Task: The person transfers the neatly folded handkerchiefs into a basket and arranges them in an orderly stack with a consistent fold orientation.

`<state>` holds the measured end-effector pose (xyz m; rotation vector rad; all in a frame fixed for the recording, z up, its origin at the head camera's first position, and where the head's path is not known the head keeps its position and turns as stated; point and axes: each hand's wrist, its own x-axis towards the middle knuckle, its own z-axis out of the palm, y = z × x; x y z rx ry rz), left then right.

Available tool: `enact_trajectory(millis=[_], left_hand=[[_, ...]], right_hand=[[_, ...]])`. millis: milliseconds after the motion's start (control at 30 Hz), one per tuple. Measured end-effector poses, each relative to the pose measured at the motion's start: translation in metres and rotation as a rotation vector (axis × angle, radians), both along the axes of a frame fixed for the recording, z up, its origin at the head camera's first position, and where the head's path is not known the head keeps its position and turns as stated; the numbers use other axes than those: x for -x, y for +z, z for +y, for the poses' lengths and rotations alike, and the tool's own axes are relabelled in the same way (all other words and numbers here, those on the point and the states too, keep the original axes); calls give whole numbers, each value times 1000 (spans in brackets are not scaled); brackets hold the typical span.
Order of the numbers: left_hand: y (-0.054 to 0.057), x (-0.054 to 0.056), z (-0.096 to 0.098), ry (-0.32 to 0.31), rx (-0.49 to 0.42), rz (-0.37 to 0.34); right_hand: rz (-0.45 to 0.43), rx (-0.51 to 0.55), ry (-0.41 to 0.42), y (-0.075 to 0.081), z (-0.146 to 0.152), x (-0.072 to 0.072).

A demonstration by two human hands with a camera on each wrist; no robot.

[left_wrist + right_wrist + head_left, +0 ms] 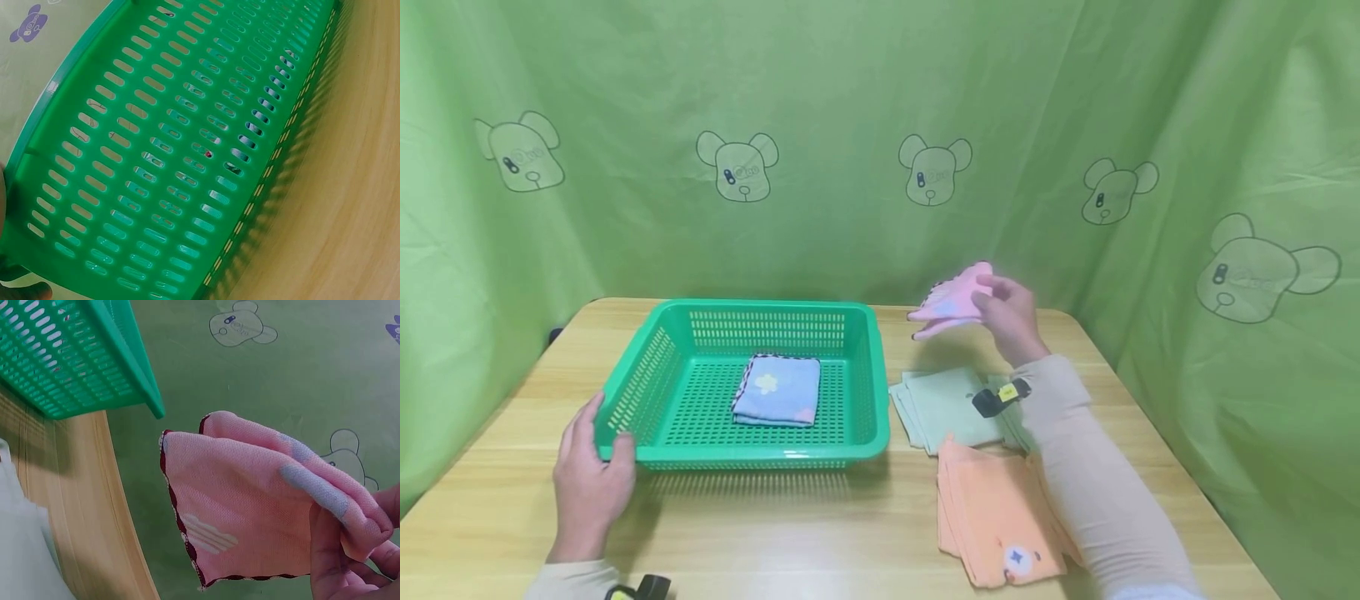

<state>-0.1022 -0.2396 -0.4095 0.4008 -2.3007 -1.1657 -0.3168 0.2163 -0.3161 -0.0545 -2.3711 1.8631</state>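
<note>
A folded pink towel (pixel 953 302) with a dark stitched edge hangs in the air over the back right of the table; my right hand (pixel 1011 321) pinches it by one end. In the right wrist view the pink towel (pixel 244 500) shows pale blue patches and a cream striped patch. My left hand (pixel 591 483) grips the near-left corner of a green plastic basket (pixel 745 454), thumb over the rim. Inside the basket lies a folded blue towel (pixel 778 390) with a yellow flower. The left wrist view looks at the slotted basket wall (pixel 150 144), with only a bit of the hand at its edge.
Folded pale green towels (pixel 943 408) lie right of the basket, partly under the right forearm. Nearer sit folded orange towels (pixel 1000 517) with a bear's face. A green curtain (pixel 835 100) with bear drawings surrounds the wooden table (pixel 760 542).
</note>
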Motion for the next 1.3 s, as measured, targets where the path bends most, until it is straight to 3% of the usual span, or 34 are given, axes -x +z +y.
enact_trajectory(millis=[833,1300], left_hand=[[-3,-4,0,-2,-3,-30],[0,0,1,-9,6,-5]], right_hand=[[20,121,41,6,-30,-6],[51,152,75,16,-45,-11]])
